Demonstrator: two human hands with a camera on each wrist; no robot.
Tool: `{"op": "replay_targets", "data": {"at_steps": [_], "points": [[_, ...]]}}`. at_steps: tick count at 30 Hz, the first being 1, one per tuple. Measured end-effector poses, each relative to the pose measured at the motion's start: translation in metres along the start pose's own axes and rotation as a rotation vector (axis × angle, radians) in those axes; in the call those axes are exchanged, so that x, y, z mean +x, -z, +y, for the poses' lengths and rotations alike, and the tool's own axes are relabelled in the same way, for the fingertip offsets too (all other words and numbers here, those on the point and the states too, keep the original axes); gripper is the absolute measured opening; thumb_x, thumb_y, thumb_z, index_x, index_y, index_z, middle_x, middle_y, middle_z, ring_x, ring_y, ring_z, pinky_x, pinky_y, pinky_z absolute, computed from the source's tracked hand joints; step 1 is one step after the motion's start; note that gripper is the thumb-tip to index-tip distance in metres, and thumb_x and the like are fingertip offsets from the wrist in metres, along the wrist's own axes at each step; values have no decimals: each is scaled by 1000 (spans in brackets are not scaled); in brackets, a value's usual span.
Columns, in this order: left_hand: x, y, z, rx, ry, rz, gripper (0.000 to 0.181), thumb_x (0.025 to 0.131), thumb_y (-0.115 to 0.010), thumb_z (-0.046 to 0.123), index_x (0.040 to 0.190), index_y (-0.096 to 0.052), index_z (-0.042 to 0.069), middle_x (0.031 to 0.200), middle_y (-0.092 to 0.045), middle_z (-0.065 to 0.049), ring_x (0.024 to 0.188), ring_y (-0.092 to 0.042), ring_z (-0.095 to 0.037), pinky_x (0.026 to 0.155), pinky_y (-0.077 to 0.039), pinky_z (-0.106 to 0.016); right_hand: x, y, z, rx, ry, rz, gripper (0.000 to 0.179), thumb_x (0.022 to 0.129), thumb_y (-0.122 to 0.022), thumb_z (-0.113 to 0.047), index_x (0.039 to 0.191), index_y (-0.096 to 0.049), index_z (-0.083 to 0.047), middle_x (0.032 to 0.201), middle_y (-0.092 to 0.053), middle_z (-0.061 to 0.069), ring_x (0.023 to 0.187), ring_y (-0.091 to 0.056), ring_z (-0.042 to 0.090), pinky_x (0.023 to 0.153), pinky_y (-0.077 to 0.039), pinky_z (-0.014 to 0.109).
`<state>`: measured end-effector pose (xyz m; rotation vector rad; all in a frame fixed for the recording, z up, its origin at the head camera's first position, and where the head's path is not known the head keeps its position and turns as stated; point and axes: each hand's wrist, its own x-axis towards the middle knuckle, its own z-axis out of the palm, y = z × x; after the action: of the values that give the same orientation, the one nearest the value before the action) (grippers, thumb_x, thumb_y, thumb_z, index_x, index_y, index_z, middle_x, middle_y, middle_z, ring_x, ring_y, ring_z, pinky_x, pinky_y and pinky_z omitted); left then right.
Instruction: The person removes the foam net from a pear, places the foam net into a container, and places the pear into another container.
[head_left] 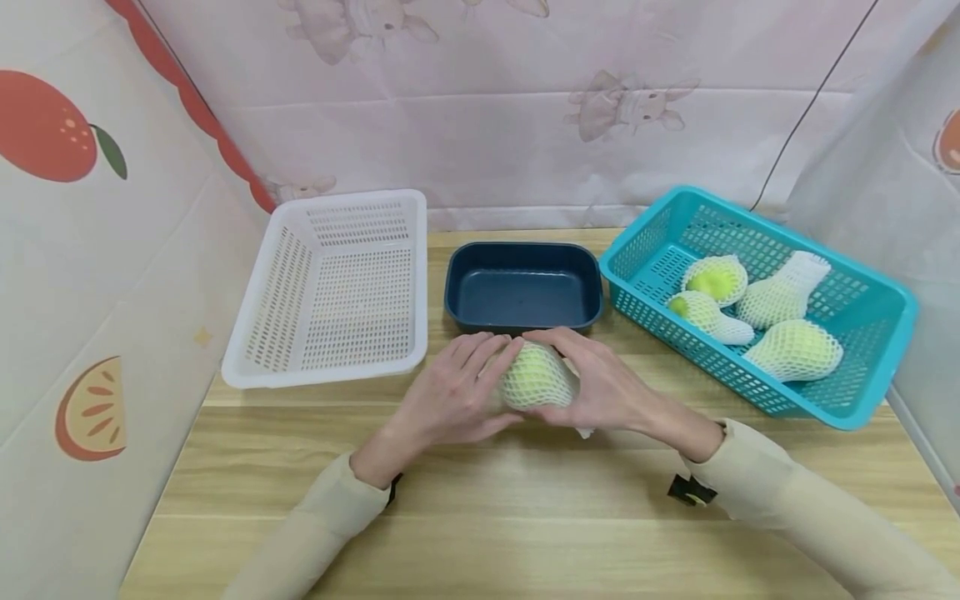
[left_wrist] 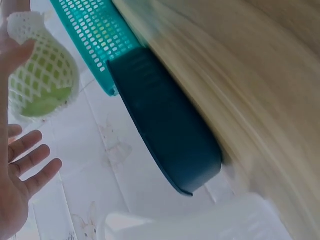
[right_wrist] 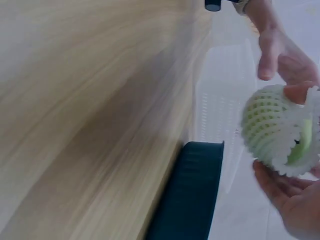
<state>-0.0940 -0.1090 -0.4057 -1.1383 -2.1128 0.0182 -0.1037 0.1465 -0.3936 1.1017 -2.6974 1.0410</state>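
A round green fruit in a white foam net is held over the front middle of the table. My right hand grips it, fingers on the far side and thumb on the near side. In the right wrist view, the net has a ragged opening that shows bare green skin. My left hand is at the fruit's left side; its fingers overlap the fruit in the head view. In the left wrist view the left hand's fingers are spread, with a gap to the fruit.
A dark blue tub stands just behind the hands. To its left is a white slotted basket. At right, a teal basket contains several green fruits in foam nets. A printed curtain hangs behind the wooden table.
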Motion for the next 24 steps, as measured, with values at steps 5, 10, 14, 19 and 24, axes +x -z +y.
{"op": "replay_targets", "data": {"at_steps": [5,10,14,19,24], "points": [[-5,6,-8,-61,-4,-21,94,78,-73,70,141,-61,0,127,-71,-15,117,-68,-30,102,-58,-42,-3,0,7,-1,145,51,88,70,-95,-35,145,-55,-9,140,-66,9,116,-68,21,94,-64,44],[-6,11,-14,-143,12,-25,87,79,-74,64,137,-64,2,124,-72,-15,116,-68,-32,103,-58,-42,-5,0,12,-40,268,98,91,67,-97,-31,144,-55,-5,139,-64,13,114,-69,24,90,-66,43],[-5,12,-18,-172,30,-18,80,76,-80,59,132,-67,3,121,-72,-14,114,-68,-31,102,-59,-41,-4,-2,18,-118,363,148,94,62,-98,-31,141,-56,-3,137,-65,16,111,-71,27,86,-67,43],[-2,12,-21,-179,39,-16,72,77,-83,55,128,-71,5,118,-73,-13,110,-70,-29,98,-61,-39,-4,-4,23,-204,486,207,98,54,-100,-30,137,-59,1,133,-67,20,109,-74,32,84,-67,44],[2,12,-22,-183,40,-33,65,81,-82,54,125,-72,7,116,-74,-11,108,-71,-27,97,-62,-38,-4,-4,26,-251,546,214,103,49,-101,-29,138,-59,1,134,-68,22,108,-75,32,82,-67,44]]}}
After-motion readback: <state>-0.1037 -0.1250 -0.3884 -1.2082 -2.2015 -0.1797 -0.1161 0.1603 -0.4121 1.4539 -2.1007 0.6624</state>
